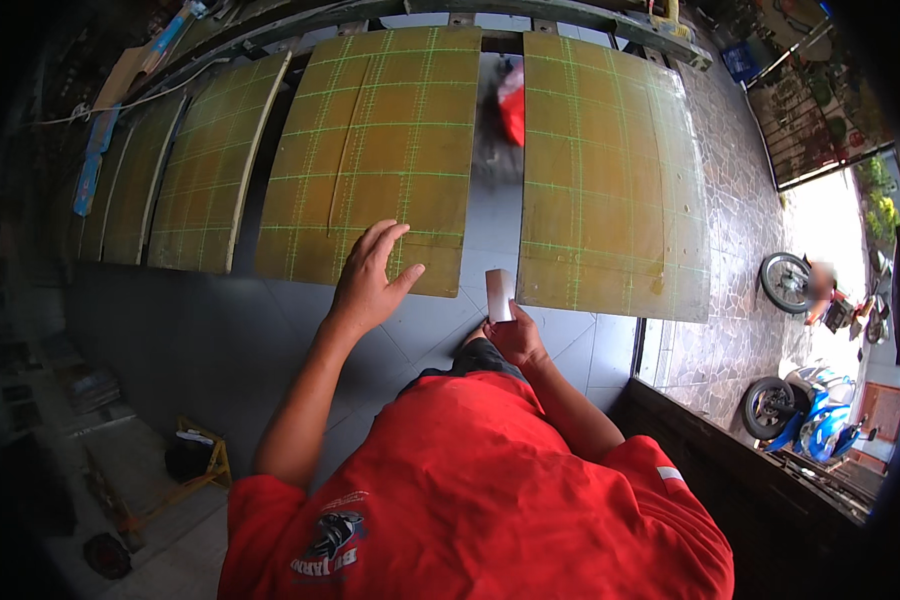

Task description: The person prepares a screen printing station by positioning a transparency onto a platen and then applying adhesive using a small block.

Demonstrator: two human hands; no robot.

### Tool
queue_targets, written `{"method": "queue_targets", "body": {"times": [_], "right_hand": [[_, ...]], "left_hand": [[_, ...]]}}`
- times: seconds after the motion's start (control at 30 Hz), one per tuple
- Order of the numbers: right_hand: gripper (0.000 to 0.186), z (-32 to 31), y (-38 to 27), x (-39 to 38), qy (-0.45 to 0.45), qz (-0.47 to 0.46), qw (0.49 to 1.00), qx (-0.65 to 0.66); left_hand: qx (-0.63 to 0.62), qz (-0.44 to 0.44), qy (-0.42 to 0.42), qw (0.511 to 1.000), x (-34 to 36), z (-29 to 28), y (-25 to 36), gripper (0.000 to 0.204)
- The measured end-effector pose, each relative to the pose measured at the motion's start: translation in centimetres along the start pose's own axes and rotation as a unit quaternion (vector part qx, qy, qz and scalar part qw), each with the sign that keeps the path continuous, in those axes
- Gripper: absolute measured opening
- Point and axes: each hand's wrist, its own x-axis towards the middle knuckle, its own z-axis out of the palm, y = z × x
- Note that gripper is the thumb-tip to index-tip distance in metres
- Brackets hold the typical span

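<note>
My left hand [372, 272] is over the near edge of the middle olive-yellow board [390, 180], its fingers and thumb apart and nothing in them. Whether the fingertips touch the board I cannot tell. A flat, pale silvery rectangular piece [500, 295], like a scraper blade, stands up from my right hand [517, 337], whose fingers are closed round its lower end. That hand is near the gap between the middle board and the right board [610, 180]. Green grid lines run across both boards. A long thin strip or line [348, 150] runs lengthwise on the middle one.
Narrower boards [205, 170] lie in the row to the left. Dark rails [500, 42] run beneath the boards' far ends. A blurred red shape [512, 105] shows through the gap. Motorcycles [820, 412] stand outside at the right; a yellow-framed object [215, 460] is at the lower left.
</note>
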Motion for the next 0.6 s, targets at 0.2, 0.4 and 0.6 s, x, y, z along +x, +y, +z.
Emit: {"method": "queue_targets", "body": {"times": [0.2,0.4,0.6], "right_hand": [[0.03,4.4,-0.5,5.5,-0.06,-0.078,0.988,0.122],[0.032,9.2,-1.1,8.1,-0.071,-0.144,0.976,0.147],[0.033,8.7,1.9,5.4,-0.011,-0.217,0.969,0.119]], "left_hand": [[0.035,-0.003,-0.078,0.996,5.3,-0.6,-3.7,0.059],[0.162,0.079,-0.166,0.969,13.3,1.8,-5.3,0.082],[0.25,0.09,-0.296,0.917,15.9,4.0,-5.6,0.12]]}}
